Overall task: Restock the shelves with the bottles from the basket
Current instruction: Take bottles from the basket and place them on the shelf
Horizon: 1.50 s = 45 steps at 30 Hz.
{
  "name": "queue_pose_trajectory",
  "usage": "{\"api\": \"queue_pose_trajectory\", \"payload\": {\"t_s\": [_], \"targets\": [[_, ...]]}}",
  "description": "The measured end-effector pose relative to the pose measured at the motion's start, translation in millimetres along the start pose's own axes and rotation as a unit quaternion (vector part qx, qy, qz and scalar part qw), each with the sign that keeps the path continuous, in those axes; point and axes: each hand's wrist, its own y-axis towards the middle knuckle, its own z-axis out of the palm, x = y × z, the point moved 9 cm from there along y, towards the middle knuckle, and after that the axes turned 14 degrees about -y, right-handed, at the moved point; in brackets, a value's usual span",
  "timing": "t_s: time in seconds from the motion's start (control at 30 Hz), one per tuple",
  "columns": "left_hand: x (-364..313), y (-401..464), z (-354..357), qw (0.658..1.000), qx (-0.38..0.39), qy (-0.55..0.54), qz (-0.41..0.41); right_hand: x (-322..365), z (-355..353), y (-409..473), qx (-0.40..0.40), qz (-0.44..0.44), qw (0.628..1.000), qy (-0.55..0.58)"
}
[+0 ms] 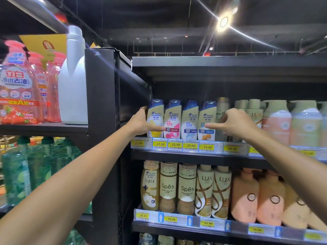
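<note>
Bottles [181, 120], four Head & Shoulders, upright in a row on the upper shelf [177, 152]; left hand [141, 123] and right hand [235, 124], spread open, bracket the row's two ends, thumbs touching labels.

— What is reading clearly between the hands?
— Four bottles [181, 120] are showing "head & shoulders"; tags [175, 145] below them are reading 23.90, 23.90, 25.90, 26.00, 18.00.
— Lower down?
— "Spēs" [168, 187] and "LUX" [203, 190] are showing.

Shampoo bottles [181, 120] packed tight; open headroom above, perhaps deep.
</note>
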Motion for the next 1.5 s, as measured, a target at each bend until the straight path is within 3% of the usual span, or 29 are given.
{"api": "queue_pose_trajectory", "payload": {"t_s": [0.2, 0.3, 0.5, 1.1, 1.5], "targets": [[3, -1, -2, 1.0, -0.011, 0.007, 0.017, 46, -40, -15, -0.161, -0.136, 0.975, 0.07], [3, 0, 0, 0.999, -0.009, 0.011, 0.035, 70, -47, -10, -0.143, -0.188, 0.971, 0.033], [4, -2, 12, 0.999, -0.012, 0.015, 0.038, 88, -22, 10, -0.006, -0.15, 0.987, -0.057], [10, 3, 22, 0.997, -0.058, 0.028, 0.049, 93, -4, 11, -0.105, -0.12, 0.983, -0.095], [13, 6, 23, 0.997, -0.064, 0.035, 0.039, 104, 3, 2, -0.097, -0.081, 0.988, -0.087]]}}
